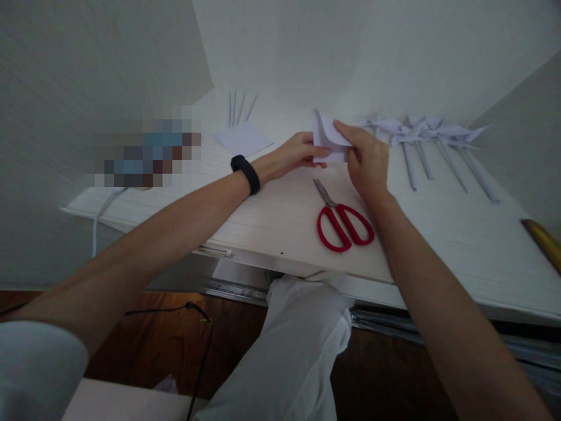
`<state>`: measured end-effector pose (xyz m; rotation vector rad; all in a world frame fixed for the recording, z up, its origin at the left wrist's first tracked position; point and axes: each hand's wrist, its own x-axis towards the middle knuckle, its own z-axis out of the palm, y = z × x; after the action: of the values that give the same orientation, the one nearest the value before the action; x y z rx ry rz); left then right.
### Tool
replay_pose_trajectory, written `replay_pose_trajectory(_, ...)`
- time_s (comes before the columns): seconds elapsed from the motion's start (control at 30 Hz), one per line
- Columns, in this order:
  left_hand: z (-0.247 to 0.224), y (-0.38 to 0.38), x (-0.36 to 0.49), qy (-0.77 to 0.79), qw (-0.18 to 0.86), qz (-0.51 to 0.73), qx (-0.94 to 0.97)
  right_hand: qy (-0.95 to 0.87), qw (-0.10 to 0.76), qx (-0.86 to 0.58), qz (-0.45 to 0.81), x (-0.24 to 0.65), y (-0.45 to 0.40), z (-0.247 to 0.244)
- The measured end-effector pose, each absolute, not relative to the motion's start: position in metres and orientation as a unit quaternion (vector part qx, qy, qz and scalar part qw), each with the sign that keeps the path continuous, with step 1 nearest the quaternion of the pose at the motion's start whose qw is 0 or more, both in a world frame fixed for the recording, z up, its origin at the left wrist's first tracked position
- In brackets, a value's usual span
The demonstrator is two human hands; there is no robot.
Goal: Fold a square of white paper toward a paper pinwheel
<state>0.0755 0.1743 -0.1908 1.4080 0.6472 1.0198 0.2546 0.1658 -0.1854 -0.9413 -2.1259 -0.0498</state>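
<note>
- The paper (pixel 333 153) is held between the fingers of both hands, above the table (pixel 272 213). It is white and plain, with a curved flap bent across its front and a corner rising at the upper left.
- The left hand (pixel 302 153) has its fingers closed on the paper's lower left part, thumb in front and other fingers partly hidden behind.
- The right hand (pixel 369 158) has its fingers closed on the right side, gripping the flap near its upper edge.
- Below the fingers, the scissors (pixel 334 206) lie on the table, red handles toward the person, blades nearly together.
- Left of the left fingers lies a flat white sheet (pixel 245 139), with thin sticks (pixel 235 108) just beyond it.
- Right of the right fingers lie white folded paper shapes (pixel 432 130) with rolled paper tubes (pixel 451 166).
</note>
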Motion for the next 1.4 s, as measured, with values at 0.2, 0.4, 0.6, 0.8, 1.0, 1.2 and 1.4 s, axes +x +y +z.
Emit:
replay_pose_trajectory(0.2,-0.19,0.174,0.074,0.27,0.601,0.432,0.615,-0.847,0.374,-0.378,-0.015,0.256,0.168,-0.187)
replay_pose_trajectory(0.4,-0.192,0.176,0.074,0.262,0.602,0.434,0.617,-0.849,0.354,-0.391,-0.025,0.255,0.165,-0.186)
replay_pose_trajectory(0.6,-0.188,0.174,0.076,0.275,0.627,0.424,0.592,-0.851,0.36,-0.382,-0.011,0.254,0.165,-0.186)
replay_pose_trajectory(0.8,-0.188,0.173,0.076,0.268,0.632,0.434,0.583,-0.856,0.35,-0.38,-0.011,0.255,0.171,-0.19)
replay_pose_trajectory(1.0,-0.19,0.174,0.074,0.299,0.606,0.447,0.586,-0.864,0.348,-0.363,-0.007,0.253,0.178,-0.197)
replay_pose_trajectory(1.2,-0.195,0.179,0.074,0.29,0.605,0.449,0.59,-0.857,0.353,-0.376,-0.005,0.25,0.175,-0.196)
replay_pose_trajectory(1.4,-0.193,0.176,0.075,0.291,0.604,0.445,0.594,-0.85,0.355,-0.389,-0.011,0.251,0.169,-0.19)
